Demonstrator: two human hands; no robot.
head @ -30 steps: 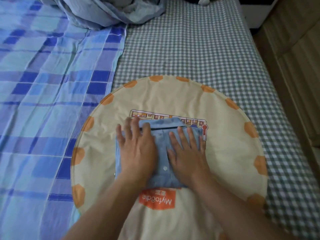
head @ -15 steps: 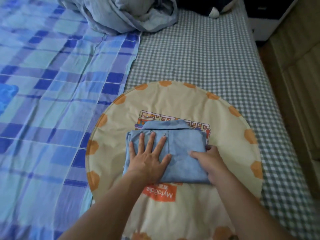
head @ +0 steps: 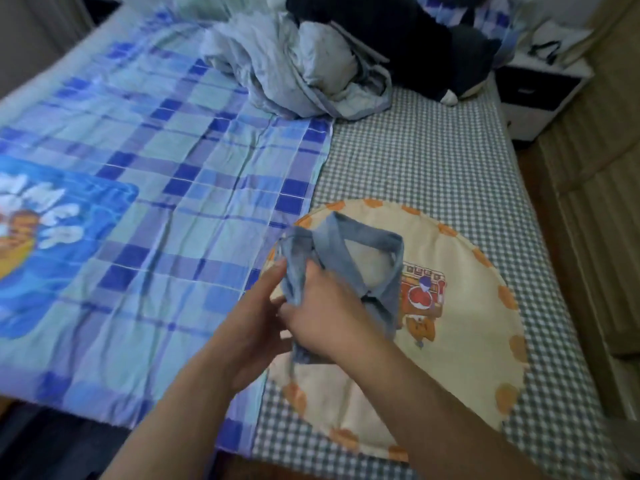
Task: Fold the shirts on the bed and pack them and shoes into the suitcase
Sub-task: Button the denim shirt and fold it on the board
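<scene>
Both hands lift the folded blue shirt (head: 349, 258) above the round cream mat (head: 460, 341), probably to carry it off the bed (head: 433, 161). The left hand (head: 252, 327) and the right hand (head: 325, 317) each grip it with curled fingers (collar side up), so the fold stays together.

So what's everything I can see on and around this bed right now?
shirt: one, light blue, folded, lifted above the round cloth in both hands
round cloth: one, cream with orange spots, on the checked sheet
checked sheet: one, grey and white, right side of the bed
plaid blanket: one, blue, left side of the bed
crumpled bedding: one heap, pale blue-grey, far end
dark bundle: one, black, behind the bedding
bedside cabinet: one, white and black, far right
left hand: grips the shirt
right hand: grips the shirt
</scene>
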